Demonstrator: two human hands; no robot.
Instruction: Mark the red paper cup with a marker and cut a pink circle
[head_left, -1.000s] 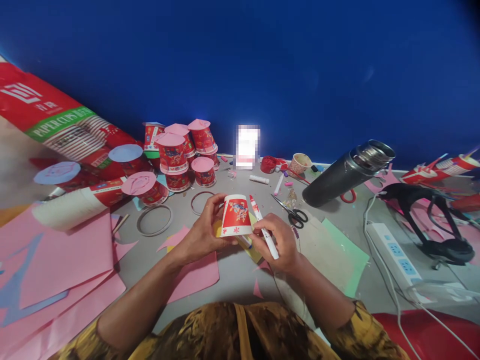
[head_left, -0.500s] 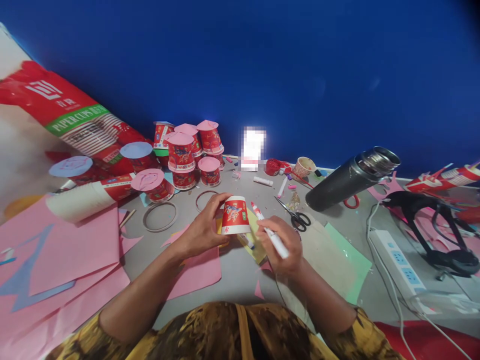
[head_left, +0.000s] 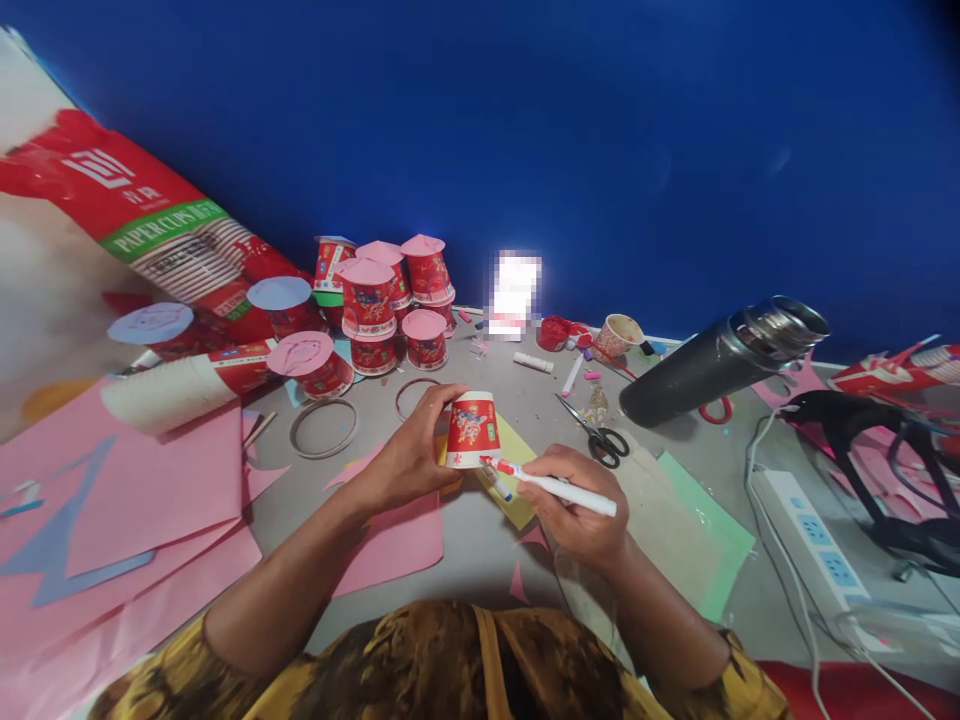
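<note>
The left hand [head_left: 405, 450] is clamped on a cup [head_left: 472, 430], its thumb and fingers gripping the left side. The cup is upside down, white rim lowest, held between the two hands with its red print facing the person. The right hand [head_left: 574, 505] is closed round a marker [head_left: 574, 493], the white barrel reaching back across the hand and the red end pointing left, towards the left hand. The marker's tip is at the cup's rim, low on the right side; whether it presses on the paper is too small to tell. Small pinkish-red marks sit on the rim nearer the left hand.

Below the left hand lies a pink sheet [head_left: 409, 555]; between the hands, beneath the cup, are a yellow sheet [head_left: 517, 445] and a blue-ended pen [head_left: 498, 484]. A ring [head_left: 355, 425] lies left of the left hand, and another just beyond its fingers. Farther past that hand stand pink-topped cups [head_left: 367, 305], some of them stacked. Just beyond the right hand are scissors [head_left: 609, 448], with a dark bottle [head_left: 690, 375] past them. Right of the right hand lies a green sheet [head_left: 724, 540], and farther right a power strip [head_left: 810, 540]
</note>
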